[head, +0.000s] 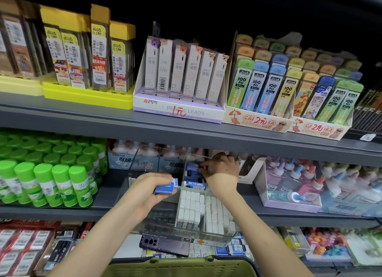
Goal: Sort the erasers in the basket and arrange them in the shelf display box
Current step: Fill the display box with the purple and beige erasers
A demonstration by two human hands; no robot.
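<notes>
A clear plastic display box sits on the middle shelf, divided into compartments. Its front compartments hold rows of white erasers. A rear compartment holds blue-sleeved erasers. My left hand grips a small stack of blue-sleeved erasers just left of the box's centre divider. My right hand reaches into the rear compartment, its fingers pinching a blue eraser there. The green basket shows at the bottom edge.
Green glue sticks fill the shelf to the left. Glue bottles in boxes stand to the right. Pencil lead boxes line the upper shelf. A purple phone lies under the box's front edge, above more erasers.
</notes>
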